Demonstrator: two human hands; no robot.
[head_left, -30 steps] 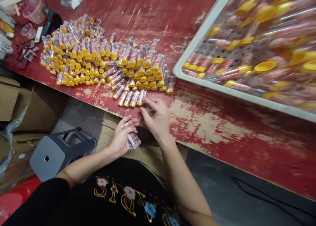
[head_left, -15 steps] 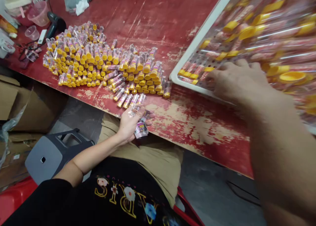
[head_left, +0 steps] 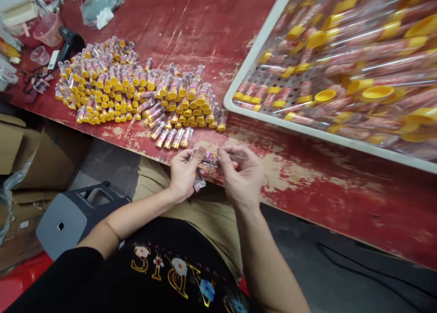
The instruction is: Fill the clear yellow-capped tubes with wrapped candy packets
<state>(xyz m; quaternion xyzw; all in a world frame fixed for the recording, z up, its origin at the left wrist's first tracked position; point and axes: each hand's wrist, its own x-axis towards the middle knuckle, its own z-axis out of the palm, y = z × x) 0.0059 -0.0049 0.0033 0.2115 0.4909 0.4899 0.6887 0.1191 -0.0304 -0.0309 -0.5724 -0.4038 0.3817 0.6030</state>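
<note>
My left hand (head_left: pixel 186 171) is closed, thumb on top, around several small clear plastic sleeves with purple print. One sleeve (head_left: pixel 210 157) stretches out toward my right hand, and another (head_left: pixel 199 182) hangs below the fingers. Facing it, my right hand (head_left: pixel 243 172) is closed in a pinch against that first sleeve's right end. Something clear glints within its curled fingers, too hidden to name. Just beyond the hands, a short row of sleeved tubes (head_left: pixel 175 138) with yellow caps lies at the table edge, beside a large pile of similar tubes (head_left: pixel 126 83).
A white-rimmed tray (head_left: pixel 327 142) on the right holds many pink-filled clear tubes (head_left: pixel 375 53) with yellow caps. A black hair dryer (head_left: pixel 71 42), plastic tubs (head_left: pixel 51 29) and a bag (head_left: pixel 102 3) sit far left on the worn red table (head_left: pixel 300 185). A grey speaker-like box (head_left: pixel 64 217) stands below.
My right hand has left the tray and moved left to meet my left hand. The left hand stays near the table edge, with a sleeve now spanning toward the right fingers.
</note>
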